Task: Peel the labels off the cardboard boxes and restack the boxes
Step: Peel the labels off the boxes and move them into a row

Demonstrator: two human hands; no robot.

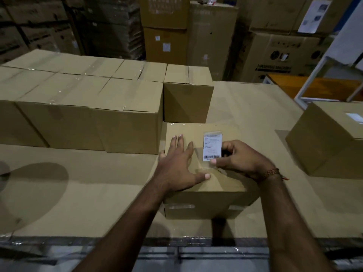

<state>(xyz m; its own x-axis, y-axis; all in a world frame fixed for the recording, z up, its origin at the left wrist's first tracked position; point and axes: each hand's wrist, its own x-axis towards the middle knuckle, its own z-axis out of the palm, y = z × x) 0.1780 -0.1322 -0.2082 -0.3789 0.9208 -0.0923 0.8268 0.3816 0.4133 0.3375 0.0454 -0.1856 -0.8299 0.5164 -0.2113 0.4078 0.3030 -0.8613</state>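
Left hand at frame centre, palm down, fingers straight and spread, thumb stretched toward the right. Left forearm rising from the bottom edge, slanting up and rightward. Right hand just right of centre, fingers curled, thumb and forefinger pinched together at its left side. Beaded band around the right wrist. Right forearm entering from lower right, slanting up and leftward.

"LG" logo and "WASHING MACHINE" on far carton (label print illegible)
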